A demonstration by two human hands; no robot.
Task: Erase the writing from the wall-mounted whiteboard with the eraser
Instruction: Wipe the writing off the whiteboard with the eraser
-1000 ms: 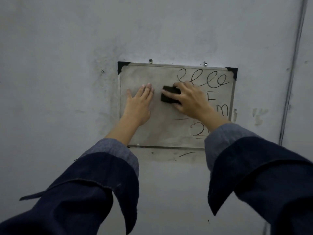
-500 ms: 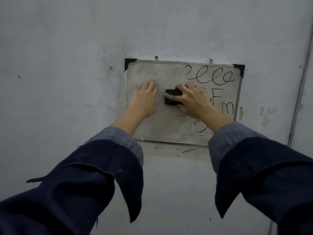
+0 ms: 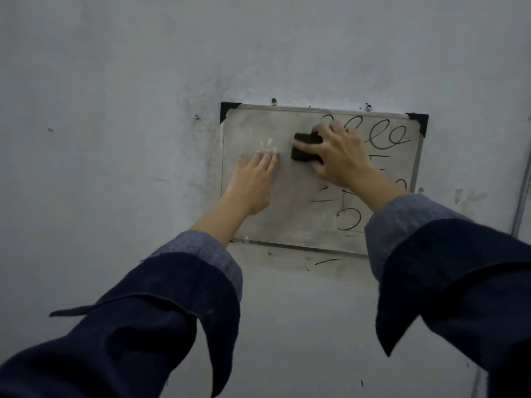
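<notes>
While you face the wall: your view takes in both arms raised to a small board hung on it.
Wall: grey, scuffed plaster with dark smudges around the board's edges.
Left sleeve: your dark blue cuff is folded back, showing a lighter lining at the wrist.
Left hand: your left hand lies flat on the left half of the whiteboard, fingers straight and pointing up, holding nothing.
Whiteboard: the whiteboard is fixed to the wall, with black corner caps at its top corners; its left half is wiped to a grey haze.
Eraser: the black eraser sits against the board near the top middle, just right of your left fingertips and apart from them.
Right hand: your right hand grips the eraser, fingers curled over its top and right side, thumb at its lower edge.
Writing: black looping strokes remain in the upper right, just beside your right hand; more marks run down the right half, partly hidden by your right wrist.
Right sleeve: your right cuff covers the board's lower right corner.
</notes>
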